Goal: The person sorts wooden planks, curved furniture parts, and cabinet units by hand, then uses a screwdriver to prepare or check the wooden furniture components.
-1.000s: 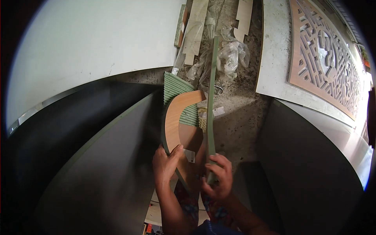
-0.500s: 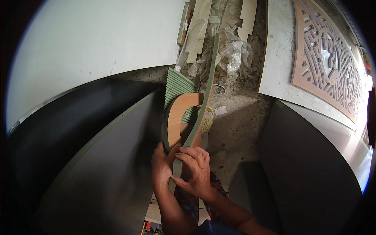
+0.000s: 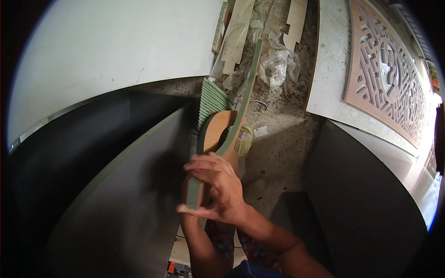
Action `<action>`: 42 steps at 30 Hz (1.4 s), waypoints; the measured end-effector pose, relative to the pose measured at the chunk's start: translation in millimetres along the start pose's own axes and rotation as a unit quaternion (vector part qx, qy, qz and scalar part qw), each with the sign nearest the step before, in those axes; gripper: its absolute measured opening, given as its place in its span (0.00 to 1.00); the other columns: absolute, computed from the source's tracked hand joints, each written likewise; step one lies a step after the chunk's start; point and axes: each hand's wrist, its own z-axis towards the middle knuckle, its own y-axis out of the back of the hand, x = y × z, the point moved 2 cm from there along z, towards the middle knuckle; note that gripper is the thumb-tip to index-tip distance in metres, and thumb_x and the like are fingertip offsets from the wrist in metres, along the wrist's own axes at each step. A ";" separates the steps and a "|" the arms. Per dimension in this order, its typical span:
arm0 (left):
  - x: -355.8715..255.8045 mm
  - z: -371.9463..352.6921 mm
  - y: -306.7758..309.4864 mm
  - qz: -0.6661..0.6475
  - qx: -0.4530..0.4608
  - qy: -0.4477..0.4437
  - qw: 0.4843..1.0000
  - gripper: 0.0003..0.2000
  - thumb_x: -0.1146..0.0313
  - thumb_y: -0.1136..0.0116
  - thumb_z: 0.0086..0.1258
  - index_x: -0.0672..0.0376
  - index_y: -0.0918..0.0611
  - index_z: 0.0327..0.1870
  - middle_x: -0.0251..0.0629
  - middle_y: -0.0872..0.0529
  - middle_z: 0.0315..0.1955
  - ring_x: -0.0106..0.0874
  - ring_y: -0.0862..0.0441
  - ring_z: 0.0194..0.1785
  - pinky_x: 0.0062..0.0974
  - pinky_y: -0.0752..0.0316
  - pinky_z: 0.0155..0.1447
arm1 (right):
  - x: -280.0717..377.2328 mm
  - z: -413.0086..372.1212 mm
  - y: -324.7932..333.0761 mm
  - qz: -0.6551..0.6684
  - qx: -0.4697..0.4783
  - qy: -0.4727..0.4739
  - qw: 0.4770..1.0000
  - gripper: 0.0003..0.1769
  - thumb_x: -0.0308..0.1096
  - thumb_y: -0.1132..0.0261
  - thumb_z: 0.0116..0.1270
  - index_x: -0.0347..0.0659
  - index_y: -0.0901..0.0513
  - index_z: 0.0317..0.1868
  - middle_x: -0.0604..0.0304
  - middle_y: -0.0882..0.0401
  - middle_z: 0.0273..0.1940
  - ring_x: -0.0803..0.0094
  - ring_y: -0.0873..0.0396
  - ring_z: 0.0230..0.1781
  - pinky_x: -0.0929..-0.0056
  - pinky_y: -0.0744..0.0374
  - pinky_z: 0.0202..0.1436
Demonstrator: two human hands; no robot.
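Note:
A long curved wooden board [image 3: 248, 88] with a green edge runs from the centre down to my hands; its near end is squared off. My right hand [image 3: 218, 180] is wrapped over that near end, thumb at the bottom corner and fingers across the top. Beneath and to the left, my left hand [image 3: 186, 187] is mostly hidden behind the board and my right hand, so its fingers do not show. A curved wooden piece [image 3: 217, 132] with a dark edge sits beside the board on its left.
Grey panels stand at left [image 3: 130, 185] and right [image 3: 361, 185]. A carved lattice panel [image 3: 366, 60] lies at the upper right. On the floor are crumpled plastic [image 3: 278, 67], a yellow basket [image 3: 244, 142] and wooden strips [image 3: 236, 34]. Green corrugated material [image 3: 212, 99] is behind the curved piece.
The board's near end has shifted left and slightly down. My right hand has moved left over it, now covering much of my left hand. The curved piece appears turned, its opening narrower.

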 end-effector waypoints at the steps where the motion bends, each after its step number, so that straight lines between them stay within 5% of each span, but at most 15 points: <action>1: 5.0 -4.1 5.8 0.019 -0.046 -0.019 0.999 0.25 0.58 0.35 0.54 0.67 0.26 0.47 0.45 0.17 0.34 0.35 0.19 0.40 0.30 0.26 0.43 | 5.3 6.0 -2.9 0.011 0.014 -0.004 1.000 0.35 0.45 0.21 0.38 0.40 0.28 0.44 0.55 0.24 0.45 0.60 0.25 0.45 0.64 0.29 0.42; 4: 16.6 -16.9 22.5 0.077 -0.204 -0.055 0.974 0.25 0.58 0.35 0.55 0.67 0.26 0.47 0.44 0.17 0.34 0.35 0.19 0.40 0.29 0.27 0.43 | 23.8 20.6 -17.8 0.025 0.004 -0.017 1.000 0.35 0.43 0.21 0.35 0.40 0.28 0.43 0.56 0.25 0.42 0.61 0.27 0.40 0.63 0.32 0.42; 6: 21.1 -17.6 28.4 0.086 -0.206 -0.051 0.973 0.25 0.58 0.35 0.55 0.67 0.26 0.47 0.44 0.17 0.35 0.35 0.19 0.40 0.29 0.27 0.43 | 31.8 24.1 -30.7 0.042 -0.012 -0.031 0.999 0.34 0.40 0.23 0.35 0.39 0.29 0.43 0.56 0.28 0.40 0.59 0.30 0.38 0.62 0.35 0.43; 13: 19.3 4.8 4.6 0.117 -0.085 -0.042 0.989 0.24 0.58 0.35 0.56 0.66 0.27 0.48 0.43 0.18 0.35 0.34 0.20 0.39 0.29 0.27 0.43 | 33.4 38.2 -61.5 0.019 -0.041 -0.069 0.997 0.35 0.41 0.21 0.34 0.38 0.29 0.42 0.55 0.27 0.39 0.61 0.30 0.36 0.64 0.35 0.40; 26: 14.9 5.0 6.1 0.117 -0.044 -0.025 0.992 0.24 0.59 0.36 0.57 0.64 0.27 0.49 0.40 0.18 0.35 0.32 0.20 0.39 0.27 0.28 0.44 | 24.8 29.6 -62.5 0.078 0.020 -0.047 0.996 0.37 0.44 0.23 0.40 0.36 0.28 0.49 0.51 0.26 0.47 0.57 0.28 0.46 0.62 0.33 0.51; 31: 16.1 -0.9 10.1 0.103 -0.015 0.004 0.995 0.23 0.59 0.36 0.58 0.64 0.27 0.50 0.40 0.18 0.35 0.31 0.21 0.39 0.27 0.28 0.44 | -35.3 29.5 -10.6 0.015 -0.035 -0.074 0.997 0.26 0.38 0.31 0.51 0.33 0.26 0.48 0.48 0.26 0.49 0.57 0.27 0.51 0.65 0.31 0.55; 34: -4.8 4.2 6.4 0.029 0.059 0.130 0.989 0.23 0.60 0.36 0.59 0.63 0.27 0.50 0.39 0.18 0.35 0.29 0.21 0.38 0.26 0.28 0.45 | -106.2 21.1 15.1 -0.068 -0.159 -0.142 0.975 0.16 0.31 0.35 0.56 0.36 0.25 0.45 0.50 0.25 0.45 0.56 0.27 0.48 0.65 0.30 0.53; 35: -25.6 5.5 6.8 0.041 0.056 0.099 0.993 0.23 0.63 0.38 0.61 0.65 0.30 0.54 0.38 0.22 0.42 0.27 0.26 0.47 0.25 0.32 0.54 | -133.7 12.7 23.5 -0.076 -0.202 -0.169 0.962 0.14 0.31 0.36 0.58 0.35 0.25 0.44 0.50 0.25 0.45 0.57 0.27 0.47 0.65 0.30 0.52; 37: -29.1 4.5 7.6 0.069 0.046 0.073 0.994 0.23 0.64 0.38 0.61 0.65 0.30 0.54 0.37 0.23 0.42 0.26 0.26 0.47 0.25 0.32 0.54 | -179.9 -5.7 39.7 -0.040 -0.279 -0.270 0.921 0.11 0.33 0.40 0.63 0.34 0.24 0.42 0.52 0.24 0.42 0.62 0.27 0.43 0.68 0.30 0.49; 42: -24.0 3.2 15.8 0.003 0.046 0.064 0.997 0.24 0.67 0.38 0.61 0.64 0.32 0.56 0.37 0.23 0.42 0.25 0.27 0.47 0.25 0.32 0.54 | -209.3 -1.3 64.4 -0.061 -0.273 -0.297 0.913 0.14 0.37 0.42 0.66 0.32 0.23 0.40 0.54 0.24 0.37 0.69 0.26 0.39 0.71 0.29 0.46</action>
